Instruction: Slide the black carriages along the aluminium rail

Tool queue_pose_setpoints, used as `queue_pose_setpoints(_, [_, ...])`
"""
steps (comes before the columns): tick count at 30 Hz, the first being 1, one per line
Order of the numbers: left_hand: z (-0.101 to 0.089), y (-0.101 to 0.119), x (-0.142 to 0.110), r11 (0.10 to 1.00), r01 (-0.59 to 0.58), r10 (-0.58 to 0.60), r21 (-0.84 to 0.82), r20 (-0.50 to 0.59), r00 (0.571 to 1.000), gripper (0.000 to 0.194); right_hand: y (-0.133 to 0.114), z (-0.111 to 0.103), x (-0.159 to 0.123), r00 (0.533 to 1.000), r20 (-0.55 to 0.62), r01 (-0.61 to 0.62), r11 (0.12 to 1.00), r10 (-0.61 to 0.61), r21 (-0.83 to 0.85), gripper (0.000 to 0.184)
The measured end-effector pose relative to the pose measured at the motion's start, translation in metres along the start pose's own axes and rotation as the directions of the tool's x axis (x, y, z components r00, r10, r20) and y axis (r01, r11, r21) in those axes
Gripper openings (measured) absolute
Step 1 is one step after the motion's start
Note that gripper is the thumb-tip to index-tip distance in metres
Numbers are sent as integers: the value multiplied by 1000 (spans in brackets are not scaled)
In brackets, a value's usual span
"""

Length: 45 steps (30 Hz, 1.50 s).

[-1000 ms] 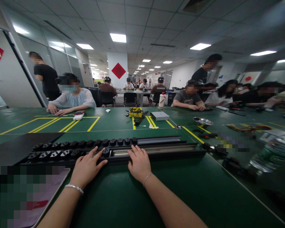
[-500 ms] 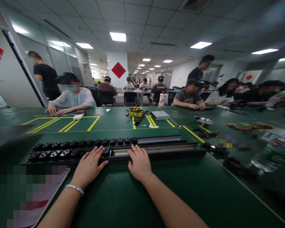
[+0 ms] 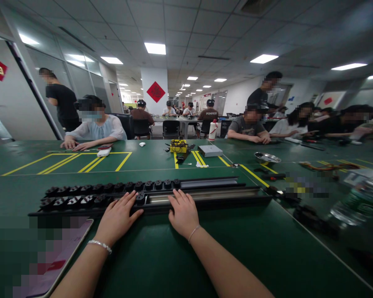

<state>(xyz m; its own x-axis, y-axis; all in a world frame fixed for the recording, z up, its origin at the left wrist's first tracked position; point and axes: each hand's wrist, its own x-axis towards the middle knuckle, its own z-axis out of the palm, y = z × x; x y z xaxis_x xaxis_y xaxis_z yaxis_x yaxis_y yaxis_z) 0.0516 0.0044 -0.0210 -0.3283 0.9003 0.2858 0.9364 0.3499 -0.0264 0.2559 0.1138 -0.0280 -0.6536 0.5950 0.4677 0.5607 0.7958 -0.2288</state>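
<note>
Two long black rails lie side by side across the green table. Round black socket modules line the left part of both the near rail (image 3: pixel 230 198) and the far rail (image 3: pixel 211 181). My left hand (image 3: pixel 119 217) rests flat over the near rail, fingers stretched across its modules. Just right of those fingertips sits one socket module (image 3: pixel 140 198). My right hand (image 3: pixel 184 213) lies on the near rail's bare metal channel (image 3: pixel 161 199), fingers out and slightly spread. Neither hand is wrapped round anything. The modules under my left hand are partly hidden.
A tablet-like panel (image 3: pixel 64 265) lies at the near left. Farther back stand a yellow box with black cables (image 3: pixel 178 146), a grey box (image 3: pixel 209 150) and a metal bowl (image 3: pixel 267 157). A plastic bottle (image 3: pixel 357 203) is at right. Co-workers sit across the table.
Both hands stay in the same place on the near rail. The whole view has shifted very slightly; nothing has been taken up or let go.
</note>
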Motion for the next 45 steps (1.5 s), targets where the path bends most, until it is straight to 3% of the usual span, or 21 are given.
queue_pose_setpoints(45, [-1,5,0,999,31,-31,-5,14,999,60,1,1,0,1000,2,-3,1000,3,-5,46])
